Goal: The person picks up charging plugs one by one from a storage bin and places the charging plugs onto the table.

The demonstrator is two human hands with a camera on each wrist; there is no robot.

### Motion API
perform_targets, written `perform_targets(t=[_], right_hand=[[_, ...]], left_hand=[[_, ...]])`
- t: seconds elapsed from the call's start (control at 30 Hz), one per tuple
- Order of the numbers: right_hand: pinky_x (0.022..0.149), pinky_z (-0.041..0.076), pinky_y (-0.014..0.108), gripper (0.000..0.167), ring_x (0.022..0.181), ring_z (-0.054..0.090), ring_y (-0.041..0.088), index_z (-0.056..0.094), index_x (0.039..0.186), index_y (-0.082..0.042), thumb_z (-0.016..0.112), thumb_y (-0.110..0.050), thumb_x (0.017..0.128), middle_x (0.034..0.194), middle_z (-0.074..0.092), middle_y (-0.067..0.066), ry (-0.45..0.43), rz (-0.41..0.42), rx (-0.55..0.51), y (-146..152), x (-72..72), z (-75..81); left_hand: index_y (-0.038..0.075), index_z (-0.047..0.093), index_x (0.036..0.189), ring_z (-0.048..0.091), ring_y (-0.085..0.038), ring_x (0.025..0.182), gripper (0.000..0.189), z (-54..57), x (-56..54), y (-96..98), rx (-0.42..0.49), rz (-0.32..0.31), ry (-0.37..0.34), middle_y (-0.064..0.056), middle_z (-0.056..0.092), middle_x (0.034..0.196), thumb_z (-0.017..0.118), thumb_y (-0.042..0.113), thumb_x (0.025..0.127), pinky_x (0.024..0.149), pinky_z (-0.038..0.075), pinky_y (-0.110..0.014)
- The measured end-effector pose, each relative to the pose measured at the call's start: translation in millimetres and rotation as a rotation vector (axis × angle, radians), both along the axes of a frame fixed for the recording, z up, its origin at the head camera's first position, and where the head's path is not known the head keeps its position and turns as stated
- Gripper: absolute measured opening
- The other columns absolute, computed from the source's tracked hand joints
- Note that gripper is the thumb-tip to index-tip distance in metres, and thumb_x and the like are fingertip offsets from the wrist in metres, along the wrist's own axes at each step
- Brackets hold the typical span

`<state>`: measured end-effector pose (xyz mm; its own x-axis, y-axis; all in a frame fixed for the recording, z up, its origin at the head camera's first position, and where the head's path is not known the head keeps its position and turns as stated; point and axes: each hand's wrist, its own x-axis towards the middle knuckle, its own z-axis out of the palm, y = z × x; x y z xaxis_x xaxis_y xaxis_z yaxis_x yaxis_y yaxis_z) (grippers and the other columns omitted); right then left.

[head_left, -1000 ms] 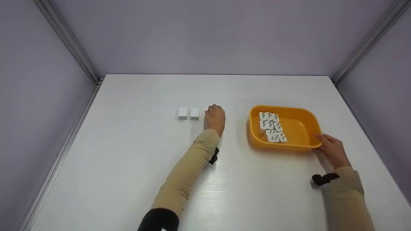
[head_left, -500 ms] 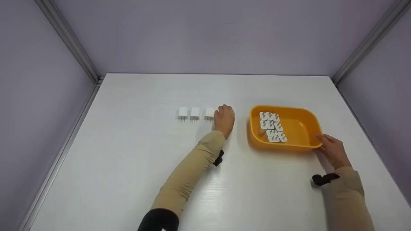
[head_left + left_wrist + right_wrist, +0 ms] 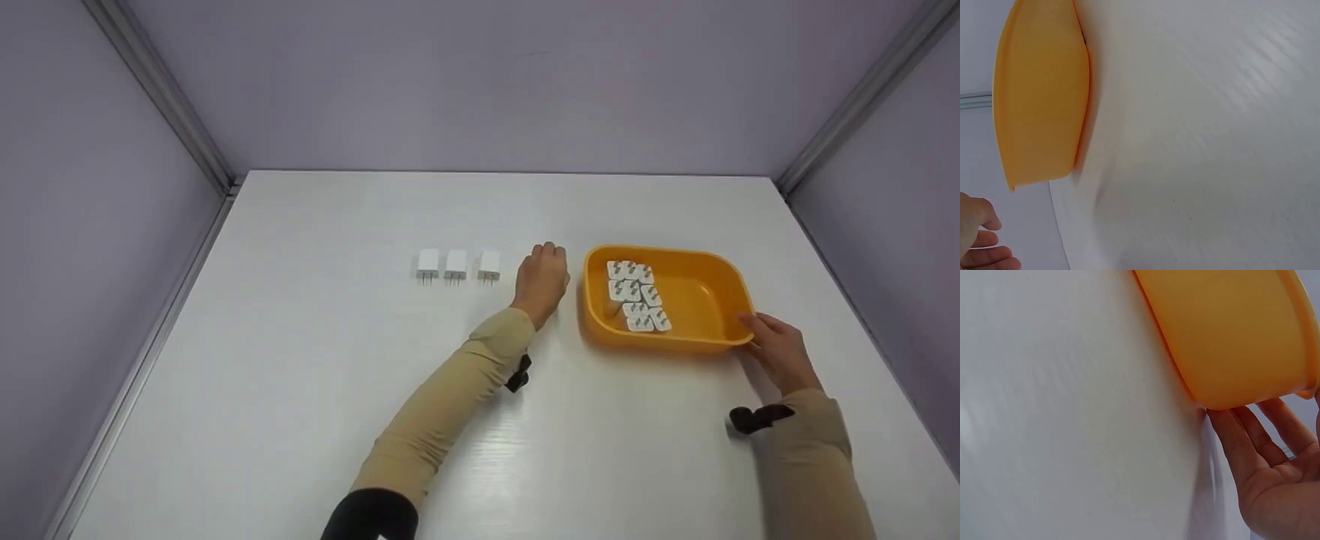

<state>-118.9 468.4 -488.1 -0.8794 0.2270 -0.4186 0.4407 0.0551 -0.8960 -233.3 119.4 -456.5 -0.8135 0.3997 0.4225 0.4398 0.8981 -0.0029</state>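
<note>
My left hand point(image 3: 542, 281) is over the table between a row of white plug chargers and an orange plastic bin point(image 3: 694, 300). In the left wrist view its fingers point(image 3: 985, 257) are loosely bent with nothing between them, off the near corner of the bin. My right hand point(image 3: 780, 352) holds the bin's near right corner, thumb over the rim and fingers point(image 3: 1235, 439) against the outer wall. Inside the bin, several white chargers point(image 3: 624, 291) stand with prongs up, grouped on the left side.
Three white chargers, a left one point(image 3: 427, 264), a middle one point(image 3: 455, 265) and a right one point(image 3: 489, 265), lie in a row with prongs toward me. The white table point(image 3: 300, 360) is bounded by grey panels point(image 3: 480, 90) at the back and sides.
My left hand has moved right, away from the third charger, which was partly covered and now shows fully in the row. My right hand and the bin have stayed in place.
</note>
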Motion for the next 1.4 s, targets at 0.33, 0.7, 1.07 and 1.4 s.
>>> perform_targets(t=[0.33,0.7,1.07,1.4], right_hand=[[0.077,0.053,0.007,0.086,0.091,0.057,-0.009,0.019,0.151,0.002,0.059,-0.045,0.092,0.105,0.051,-0.019,0.022,-0.014,-0.027,-0.9,1.3,-0.3],[0.078,0.053,0.008,0.087,0.092,0.057,-0.008,0.021,0.152,0.0,0.06,-0.047,0.09,0.104,0.051,-0.02,0.021,-0.004,-0.031,0.1,1.8,-0.5],[0.078,0.054,0.009,0.07,0.091,0.059,-0.008,0.037,0.146,-0.006,0.06,-0.041,0.091,0.102,0.055,-0.02,0.076,-0.015,-0.067,0.2,5.7,0.4],[0.079,0.053,0.008,0.086,0.092,0.056,-0.009,0.02,0.151,0.004,0.059,-0.044,0.091,0.107,0.049,-0.017,0.04,-0.021,-0.02,0.8,5.3,0.7]], left_hand=[[0.006,0.067,0.107,0.066,-0.014,0.091,0.022,10.7,8.1,5.4,0.031,-0.057,-0.069,-0.003,0.068,0.099,0.058,0.022,0.094,0.077,0.058,-0.021],[0.002,0.063,0.115,0.063,-0.017,0.099,0.026,14.5,16.3,15.7,0.152,-0.225,-0.219,-0.008,0.066,0.108,0.057,0.016,0.094,0.09,0.056,-0.021],[0.002,0.062,0.108,0.064,-0.016,0.095,0.021,9.3,25.4,25.9,0.161,-0.345,-0.165,-0.007,0.066,0.103,0.06,0.016,0.092,0.086,0.056,-0.018],[0.003,0.056,0.127,0.061,-0.017,0.118,0.037,4.2,30.2,42.2,0.184,-0.406,-0.397,-0.009,0.062,0.127,0.06,0.015,0.093,0.105,0.048,-0.022]])
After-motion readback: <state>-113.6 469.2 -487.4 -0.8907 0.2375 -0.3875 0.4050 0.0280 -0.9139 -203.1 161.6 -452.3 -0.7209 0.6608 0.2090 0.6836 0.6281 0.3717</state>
